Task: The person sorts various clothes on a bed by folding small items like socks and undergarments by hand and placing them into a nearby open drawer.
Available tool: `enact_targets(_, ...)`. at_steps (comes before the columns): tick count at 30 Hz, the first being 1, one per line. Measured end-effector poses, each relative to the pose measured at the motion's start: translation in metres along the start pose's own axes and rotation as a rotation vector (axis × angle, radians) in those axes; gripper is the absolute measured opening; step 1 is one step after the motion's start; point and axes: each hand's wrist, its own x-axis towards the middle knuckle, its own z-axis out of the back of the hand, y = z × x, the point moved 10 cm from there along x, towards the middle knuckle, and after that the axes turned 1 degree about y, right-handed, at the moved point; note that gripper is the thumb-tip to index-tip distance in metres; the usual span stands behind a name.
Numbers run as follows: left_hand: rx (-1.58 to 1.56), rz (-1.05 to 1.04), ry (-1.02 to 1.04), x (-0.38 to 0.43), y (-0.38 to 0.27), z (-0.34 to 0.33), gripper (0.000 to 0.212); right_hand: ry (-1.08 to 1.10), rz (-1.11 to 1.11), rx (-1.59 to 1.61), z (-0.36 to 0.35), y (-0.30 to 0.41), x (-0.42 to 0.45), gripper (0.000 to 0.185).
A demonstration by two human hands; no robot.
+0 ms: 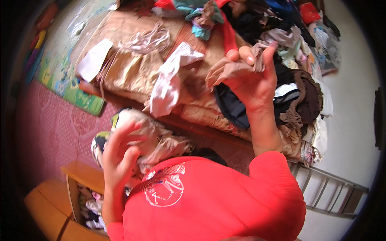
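Observation:
My right hand (251, 78) is raised over the edge of a bed or padded platform (193, 72). It grips a thin beige-brown fabric item (232, 70), perhaps a stocking or sock; part of the cloth is bunched between the fingers and thumb, and part hangs to the left. Lower left, my left hand (120, 150) is raised with fingers curled and apart, holding nothing. A white sock-like garment (169, 87) with a ribbed end lies across the edge between the hands. A bundle of pale cords (150, 39) and a white card or paper (95, 60) lie beyond it.
Piled clothes (301, 99) cover the right side. Teal and red cloths (202, 15) lie at the top. An orange-brown wooden drawer (71, 192) holding cloth items stands open at lower left. A metal ladder (325, 192) lies at lower right, and a patterned mat (69, 93) at left.

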Motion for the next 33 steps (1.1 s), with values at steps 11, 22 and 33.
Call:
enact_targets(11,-0.384,0.180,-0.060,0.020,0.011,-0.017,0.014,0.091,-0.162,-0.819,-0.039,-0.071,0.002,0.019)
enact_targets(22,-0.312,0.266,-0.253,-0.052,0.043,0.035,0.013,-0.637,0.243,-2.174,0.100,0.075,0.134,0.044)
enact_targets(33,-0.791,0.355,-0.125,-0.069,0.074,0.002,0.010,-0.232,0.019,-0.304,0.044,0.030,0.035,0.020)
